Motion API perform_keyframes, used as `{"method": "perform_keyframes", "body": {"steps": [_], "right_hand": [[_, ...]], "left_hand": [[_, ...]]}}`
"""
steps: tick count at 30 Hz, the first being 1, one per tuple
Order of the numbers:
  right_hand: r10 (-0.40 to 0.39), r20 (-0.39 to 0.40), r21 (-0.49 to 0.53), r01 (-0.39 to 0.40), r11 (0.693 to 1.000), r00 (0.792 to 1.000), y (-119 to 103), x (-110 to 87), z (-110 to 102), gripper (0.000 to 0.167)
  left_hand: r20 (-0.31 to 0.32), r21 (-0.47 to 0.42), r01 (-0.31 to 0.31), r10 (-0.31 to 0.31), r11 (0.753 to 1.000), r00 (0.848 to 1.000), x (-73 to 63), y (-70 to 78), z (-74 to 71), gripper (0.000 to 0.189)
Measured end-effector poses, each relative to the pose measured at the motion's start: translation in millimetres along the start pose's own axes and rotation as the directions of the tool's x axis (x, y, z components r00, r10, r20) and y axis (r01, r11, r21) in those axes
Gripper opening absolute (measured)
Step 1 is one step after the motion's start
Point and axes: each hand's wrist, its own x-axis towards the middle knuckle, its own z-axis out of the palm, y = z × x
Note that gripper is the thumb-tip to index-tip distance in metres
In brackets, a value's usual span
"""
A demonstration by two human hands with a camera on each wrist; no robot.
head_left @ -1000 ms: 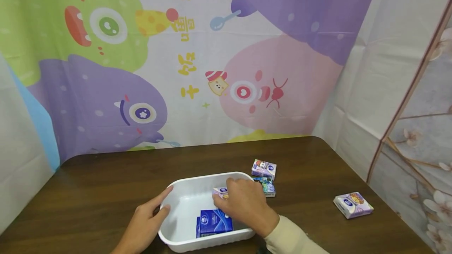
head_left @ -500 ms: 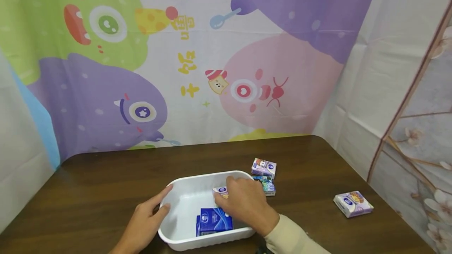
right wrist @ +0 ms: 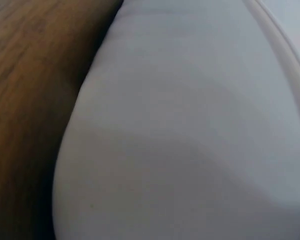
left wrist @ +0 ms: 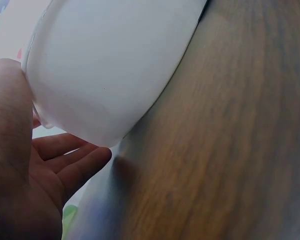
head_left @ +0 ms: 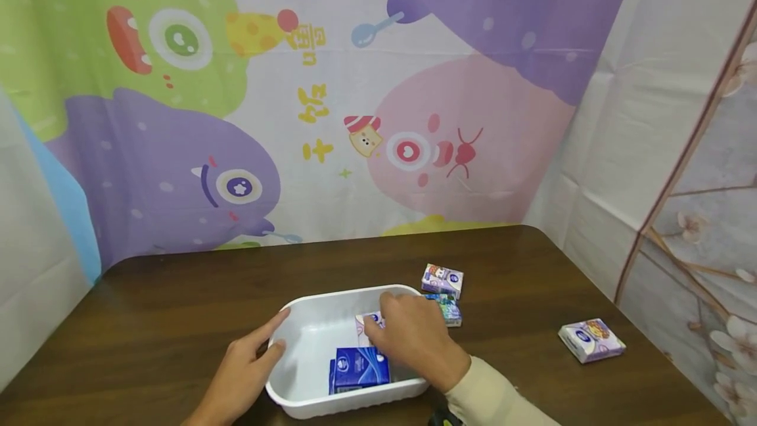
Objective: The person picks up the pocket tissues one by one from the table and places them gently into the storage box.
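A white plastic basin [head_left: 313, 301] stands at the table's front. My left hand [head_left: 244, 363] steadies its left end, thumb and forefinger at the rim; in the left wrist view the other fingers [left wrist: 85, 167] lie fairly straight by the outer wall. My right hand [head_left: 416, 334] reaches over the right end with curled fingers and holds a light purple and white tissue pack [head_left: 361, 331], partly covered by the thumb. Blue tissue packs [head_left: 357, 370] lie in front of it inside the basin. The right wrist view shows mainly the basin's outer wall [right wrist: 180, 125], not the fingers.
Behind the basin's right corner lie a purple and white tissue pack [head_left: 442, 280] and a blue-green one [head_left: 451, 313]. Another purple and white pack [head_left: 591, 340] is farther right on the brown table [head_left: 177, 307]. Printed cloths [head_left: 331, 215] hang behind and beside it.
The right thumb has shifted slightly up and right, and more of the light purple pack shows, lying flatter beside the blue packs. My left hand and the basin have stayed in place.
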Motion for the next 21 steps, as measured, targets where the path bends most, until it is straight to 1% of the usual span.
{"method": "perform_keyframes", "body": {"steps": [4, 9, 12, 18, 21], "right_hand": [[0.019, 0.012, 0.033, -0.02, 0.999, 1.0, 1, 0.8, -2, 0.043], [0.022, 0.025, 0.075, -0.024, 0.997, 0.999, 1, 0.8, -4, 0.041], [0.023, 0.008, 0.083, -0.024, 0.996, 1.0, 3, 0.3, -5, 0.037], [0.016, -0.057, 0.099, -0.01, 0.995, 0.998, 12, -1.4, -10, 0.025], [0.021, -0.088, 0.094, -0.013, 0.995, 0.996, 17, -3.6, -15, 0.023]], "left_hand": [[0.009, -0.017, 0.013, -0.013, 1.0, 1.0, 1.4, 0.2, -0.6, 0.045], [0.015, -0.009, 0.019, -0.019, 1.0, 1.0, 0.7, -0.5, -1.4, 0.045], [0.018, -0.009, 0.016, -0.016, 1.0, 1.0, 0.3, -0.9, -1.3, 0.045], [0.004, 0.0, 0.002, -0.002, 1.0, 1.0, -1.2, -2.1, -1.6, 0.045], [0.0, -0.011, -0.001, 0.001, 1.0, 1.0, 0.2, -0.6, -1.2, 0.045]]}}
